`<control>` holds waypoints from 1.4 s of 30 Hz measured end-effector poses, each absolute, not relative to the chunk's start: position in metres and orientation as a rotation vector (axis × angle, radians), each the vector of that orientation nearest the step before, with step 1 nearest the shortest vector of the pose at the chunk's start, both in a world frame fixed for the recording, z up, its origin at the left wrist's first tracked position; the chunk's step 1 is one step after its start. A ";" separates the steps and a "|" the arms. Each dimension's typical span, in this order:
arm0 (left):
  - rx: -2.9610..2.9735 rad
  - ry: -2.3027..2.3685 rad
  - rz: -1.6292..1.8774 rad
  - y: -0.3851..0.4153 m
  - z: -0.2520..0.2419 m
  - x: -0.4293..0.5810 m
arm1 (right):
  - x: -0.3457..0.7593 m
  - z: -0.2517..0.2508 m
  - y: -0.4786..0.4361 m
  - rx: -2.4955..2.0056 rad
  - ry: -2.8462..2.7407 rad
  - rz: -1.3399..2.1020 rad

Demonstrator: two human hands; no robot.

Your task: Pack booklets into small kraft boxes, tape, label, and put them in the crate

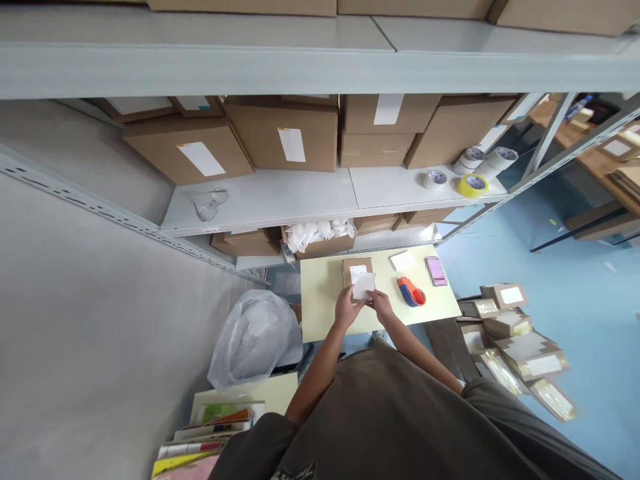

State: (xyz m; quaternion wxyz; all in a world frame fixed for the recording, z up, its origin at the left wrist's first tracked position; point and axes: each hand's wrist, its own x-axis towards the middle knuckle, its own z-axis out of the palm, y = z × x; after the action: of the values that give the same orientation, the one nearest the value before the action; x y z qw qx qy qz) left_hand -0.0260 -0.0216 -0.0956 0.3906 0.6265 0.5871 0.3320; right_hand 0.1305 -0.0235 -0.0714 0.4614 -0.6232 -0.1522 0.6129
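Observation:
Between my two hands is a small white paper slip (pixel 364 285), held over the near part of a small cardboard box (pixel 349 265). My left hand (pixel 347 307) is closed on the slip's left edge. At its lower right edge, my right hand (pixel 381 304) pinches it. A white label (pixel 357 271) shows on the box just beyond the slip. The box lies on a pale yellow table (pixel 320 313). To the right are an orange and blue tape dispenser (pixel 411 292), a white pad of paper (pixel 403 261) and a purple item (pixel 437 271), blurred out.
Ahead stands a metal shelf (pixel 280 193) with cardboard boxes (pixel 291 137), tape rolls (pixel 473 185) and glasses (pixel 207 203). A clear plastic bag (pixel 253 337) is at the left. Several taped parcels (pixel 525 353) are piled at the right, and books (pixel 200 443) lie at lower left.

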 end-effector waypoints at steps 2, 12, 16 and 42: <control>1.293 1.536 0.820 -0.021 -0.105 -0.028 | 0.132 -0.076 -0.022 -1.531 -0.442 1.571; 1.065 1.740 0.774 -0.019 -0.112 -0.036 | 0.131 -0.108 -0.006 -1.676 -0.849 1.576; 1.015 1.899 0.699 -0.016 -0.113 -0.024 | 0.131 -0.122 -0.002 -1.842 -0.951 1.433; 0.999 2.198 0.424 -0.012 -0.128 0.001 | 0.133 -0.133 0.009 -2.294 -1.402 1.209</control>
State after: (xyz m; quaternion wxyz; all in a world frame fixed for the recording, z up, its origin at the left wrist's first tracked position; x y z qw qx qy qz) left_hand 0.0013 -0.0118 -0.1282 0.3385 0.3835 0.8437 0.1627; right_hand 0.1331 0.0087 -0.1332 0.0967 -0.7746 -0.4733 0.4082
